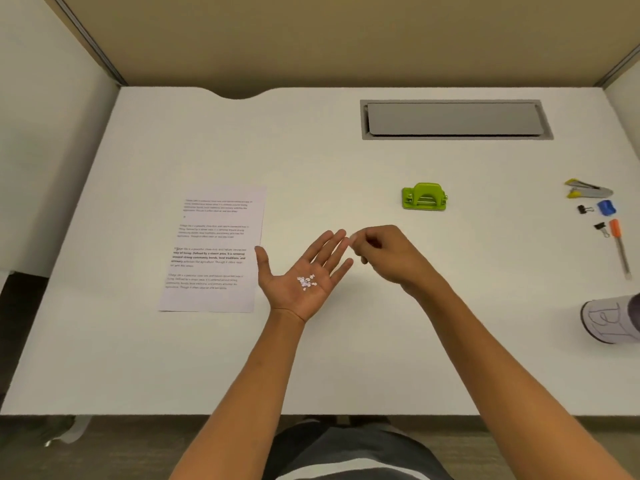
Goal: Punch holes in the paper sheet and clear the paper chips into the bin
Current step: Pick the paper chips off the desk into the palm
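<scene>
Head view: my left hand [304,271] lies flat and palm-up, cupping a small heap of white paper chips [306,282]. My right hand [379,251], just beside its fingertips, pinches what seems another chip. The white labelled bin [609,322] sits well right of the chips, nearer my right hand, so they must travel rightward over the white counter [346,161].

The left hand [304,271] is held flat with the palm up above the white desk [346,358], and a small heap of paper chips [306,282] lies in it. The right hand [381,252] is beside its fingertips with fingers curled, thumb and forefinger pressed together. The printed sheet [213,251] lies left of the hands, the green hole punch [424,197] farther back on the right.
</scene>
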Demonstrator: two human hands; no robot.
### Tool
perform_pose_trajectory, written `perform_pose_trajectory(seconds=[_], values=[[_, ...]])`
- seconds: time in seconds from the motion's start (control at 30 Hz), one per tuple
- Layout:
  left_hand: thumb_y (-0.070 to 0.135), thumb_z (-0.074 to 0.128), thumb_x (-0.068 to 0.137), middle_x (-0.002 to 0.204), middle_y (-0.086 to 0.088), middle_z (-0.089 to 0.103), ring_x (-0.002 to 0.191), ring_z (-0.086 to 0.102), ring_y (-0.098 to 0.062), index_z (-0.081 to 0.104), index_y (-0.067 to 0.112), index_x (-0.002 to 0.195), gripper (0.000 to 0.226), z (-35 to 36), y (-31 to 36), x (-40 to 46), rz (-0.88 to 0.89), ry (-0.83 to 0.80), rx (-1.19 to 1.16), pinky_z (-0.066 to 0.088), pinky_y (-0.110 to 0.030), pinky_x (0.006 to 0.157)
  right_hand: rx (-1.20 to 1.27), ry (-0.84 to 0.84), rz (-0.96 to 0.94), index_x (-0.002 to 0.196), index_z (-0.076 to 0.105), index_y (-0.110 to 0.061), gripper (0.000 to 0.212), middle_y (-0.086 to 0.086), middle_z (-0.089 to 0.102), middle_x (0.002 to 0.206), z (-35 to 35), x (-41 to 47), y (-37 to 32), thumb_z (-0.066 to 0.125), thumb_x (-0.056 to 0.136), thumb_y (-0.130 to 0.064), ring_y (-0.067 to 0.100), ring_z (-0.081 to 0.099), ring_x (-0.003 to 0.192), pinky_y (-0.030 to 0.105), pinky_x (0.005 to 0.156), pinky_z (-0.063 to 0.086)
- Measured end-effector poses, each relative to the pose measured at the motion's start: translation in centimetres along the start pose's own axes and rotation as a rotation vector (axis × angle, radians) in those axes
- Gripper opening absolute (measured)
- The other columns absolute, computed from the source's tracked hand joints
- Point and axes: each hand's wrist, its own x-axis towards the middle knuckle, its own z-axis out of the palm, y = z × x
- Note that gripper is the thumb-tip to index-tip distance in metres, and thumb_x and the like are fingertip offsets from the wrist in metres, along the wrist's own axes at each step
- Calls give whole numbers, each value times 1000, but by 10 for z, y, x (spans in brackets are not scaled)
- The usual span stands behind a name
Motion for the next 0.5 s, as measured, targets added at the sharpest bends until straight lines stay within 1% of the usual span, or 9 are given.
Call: perform_pose_trajectory(seconds=[0.1, 0.13, 0.2, 0.23, 0.27, 0.3, 0.37, 0.43, 0.5], values=[[84, 47, 74, 150, -25, 40, 142, 36, -37, 27, -5, 150, 120, 12, -10, 12, -80, -16, 4, 36, -50, 113, -222, -31, -111, 71, 59, -23, 23, -10, 57, 71, 8, -15, -27, 54, 94, -19, 3, 54, 64, 22, 57, 39], [86, 44, 74, 153, -25, 36, 144, 33, -35, 24, -5, 151, 121, 16, -13, 15, -104, -39, 21, 32, -46, 116, -301, -27, -127, 72, 55, -24, 22, -12, 52, 71, 10, -19, -31, 55, 94, -18, 3, 51, 64, 20, 55, 36], [88, 42, 73, 159, -24, 24, 150, 21, -33, 21, -4, 152, 123, 22, -17, 18, -148, -84, 70, 10, -40, 124, -381, -28, -138, 76, 53, -25, 20, -15, 46, 66, 11, -26, -36, 57, 94, -16, 5, 50, 63, 20, 53, 34], [88, 42, 73, 161, -24, 21, 151, 18, -33, 21, -4, 153, 123, 23, -19, 19, -168, -100, 84, 3, -40, 124, -403, -18, -135, 76, 53, -26, 20, -15, 46, 64, 11, -30, -37, 58, 93, -16, 11, 53, 65, 23, 54, 38], [88, 43, 73, 160, -24, 22, 151, 19, -34, 22, -4, 152, 123, 24, -21, 20, -189, -116, 85, 1, -40, 124, -413, 0, -124, 77, 55, -27, 18, -15, 47, 64, 11, -33, -36, 60, 92, -18, 15, 55, 70, 27, 57, 44], [88, 43, 73, 159, -25, 26, 149, 24, -35, 24, -5, 151, 123, 25, -24, 22, -211, -131, 76, 4, -40, 125, -416, 34, -108, 78, 59, -27, 14, -15, 48, 64, 9, -36, -36, 63, 89, -20, 17, 57, 74, 31, 61, 50], [87, 43, 74, 149, -27, 42, 140, 41, -37, 35, -8, 146, 120, 28, -29, 23, -245, -162, 52, 23, -40, 121, -401, 121, -81, 76, 66, -27, 8, -17, 52, 63, 4, -42, -35, 72, 80, -24, 15, 59, 76, 33, 64, 55], [86, 43, 75, 140, -28, 51, 131, 51, -37, 41, -11, 141, 118, 33, -36, 23, -273, -206, 22, 39, -41, 111, -364, 195, -61, 67, 65, -30, 14, -14, 59, 62, -2, -47, -32, 78, 70, -27, 9, 61, 68, 29, 58, 54], [86, 43, 75, 138, -28, 53, 130, 52, -37, 44, -12, 139, 117, 39, -42, 22, -305, -221, 28, 42, -42, 107, -315, 242, -47, 67, 69, -29, 9, -12, 64, 64, -8, -53, -29, 77, 70, -26, 5, 63, 64, 24, 56, 53]])
